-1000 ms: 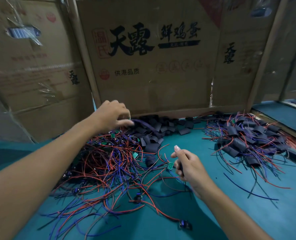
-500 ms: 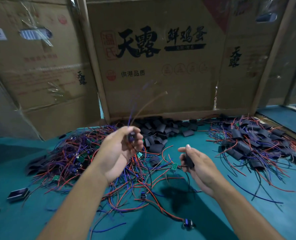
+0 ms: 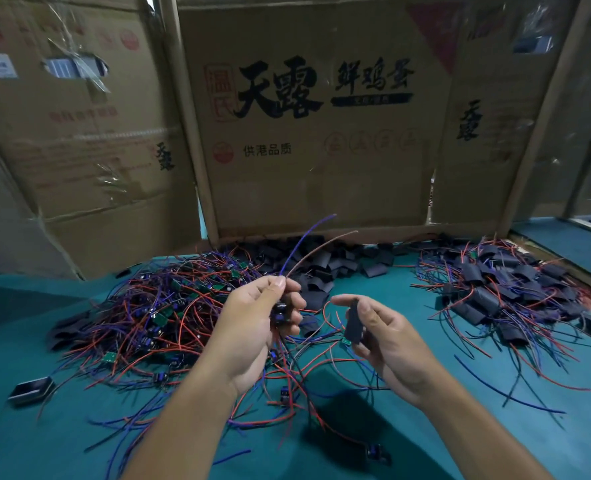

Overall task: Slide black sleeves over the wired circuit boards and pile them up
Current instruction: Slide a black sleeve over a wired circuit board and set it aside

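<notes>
My left hand [image 3: 252, 327] grips a small wired circuit board [image 3: 282, 311], its blue and red wires sticking up and to the right. My right hand [image 3: 387, 337] pinches a flat black sleeve [image 3: 353, 325] upright, a short gap away from the board. A tangle of unsleeved wired boards [image 3: 155, 306] lies on the left of the teal table. Loose black sleeves [image 3: 325, 261] are heaped at the back centre. The pile of sleeved boards [image 3: 505, 289] sits on the right.
Cardboard boxes [image 3: 321, 133] wall off the back of the table. A small black box [image 3: 32, 391] lies near the left edge. Stray wires and a single board [image 3: 373, 453] lie on the teal surface [image 3: 495, 427] near my arms.
My left hand lifted a wired board out of the left tangle and brought it toward the centre. My right hand turned the sleeve upright and came closer to the left hand.
</notes>
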Motion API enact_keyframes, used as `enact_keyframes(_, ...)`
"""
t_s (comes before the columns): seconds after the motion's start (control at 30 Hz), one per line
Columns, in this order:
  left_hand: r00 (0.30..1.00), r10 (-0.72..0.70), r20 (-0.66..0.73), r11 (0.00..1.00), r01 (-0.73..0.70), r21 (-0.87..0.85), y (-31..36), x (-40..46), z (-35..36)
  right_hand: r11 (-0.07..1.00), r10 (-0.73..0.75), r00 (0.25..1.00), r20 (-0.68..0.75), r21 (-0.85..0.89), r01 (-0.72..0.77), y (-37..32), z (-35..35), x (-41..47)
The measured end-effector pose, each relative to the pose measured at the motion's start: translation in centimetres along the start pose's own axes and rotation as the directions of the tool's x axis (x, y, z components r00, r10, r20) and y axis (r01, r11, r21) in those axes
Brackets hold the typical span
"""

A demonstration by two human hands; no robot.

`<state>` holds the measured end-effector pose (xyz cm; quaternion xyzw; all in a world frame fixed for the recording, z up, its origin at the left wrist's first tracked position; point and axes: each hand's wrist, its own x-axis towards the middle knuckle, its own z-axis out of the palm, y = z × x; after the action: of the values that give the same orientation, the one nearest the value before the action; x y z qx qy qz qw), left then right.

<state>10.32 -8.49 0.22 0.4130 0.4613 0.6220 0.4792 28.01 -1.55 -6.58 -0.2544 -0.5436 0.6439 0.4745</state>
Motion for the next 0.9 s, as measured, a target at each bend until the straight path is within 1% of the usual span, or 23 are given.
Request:
enact_keyframes(0.07, 0.999, -0.043, -0.007, 0.999, 0.043, -0.013, -0.2, -0.1, -0.2, 0.988, -0.038, 0.999, -0.008, 0.152, 0.038, -0.1, 0.2, 0.0)
enact_keyframes(0.17, 0.999, -0.042, -0.006, 0.993, 0.043, 0.110, -0.5, -0.5, -0.8, 0.939, -0.085, 0.989, -0.122, 0.323, 0.121, -0.7, 0.2, -0.1)
enact_keyframes(0.27, 1.000, 0.006, -0.011, 0.983, -0.004, 0.181, -1.1, -0.7, -1.2, 0.899, -0.150, 0.960, -0.235, 0.372, 0.231, -1.3, -0.2, -0.1)
enact_keyframes(0.33, 1.000, 0.021, -0.011, 0.983, -0.019, 0.182, -1.7, -0.8, -1.2, 0.890, -0.208, 0.941, -0.266, 0.346, 0.295, -1.5, -0.2, 0.0)
enact_keyframes(0.4, 1.000, 0.020, 0.005, 0.983, -0.021, 0.184, -2.4, -0.9, -0.9, 0.884, -0.289, 0.911, -0.294, 0.284, 0.372, -1.7, -0.1, 0.1)
enact_keyframes(0.47, 1.000, 0.012, 0.020, 0.983, -0.016, 0.185, -2.8, -1.0, -0.8, 0.879, -0.376, 0.870, -0.319, 0.173, 0.444, -1.8, -0.1, 0.1)
enact_keyframes(0.53, 1.000, 0.005, 0.031, 0.985, -0.010, 0.170, -2.9, -1.0, -0.7, 0.880, -0.428, 0.837, -0.342, 0.056, 0.472, -1.6, -0.3, 0.1)
enact_keyframes(0.6, 0.999, 0.006, 0.037, 0.989, -0.012, 0.149, -2.9, -1.0, -0.7, 0.884, -0.435, 0.819, -0.374, -0.005, 0.467, -1.5, -0.5, 0.2)
enact_keyframes(0.67, 0.999, 0.012, 0.045, 0.990, -0.018, 0.143, -2.9, -1.1, -0.7, 0.884, -0.438, 0.809, -0.391, -0.028, 0.466, -1.3, -0.6, 0.2)
enact_keyframes(0.9, 0.994, -0.015, 0.107, 0.992, 0.001, 0.129, -2.8, -1.4, -0.8, 0.890, -0.420, 0.829, -0.369, 0.011, 0.455, -1.5, -0.5, 0.2)
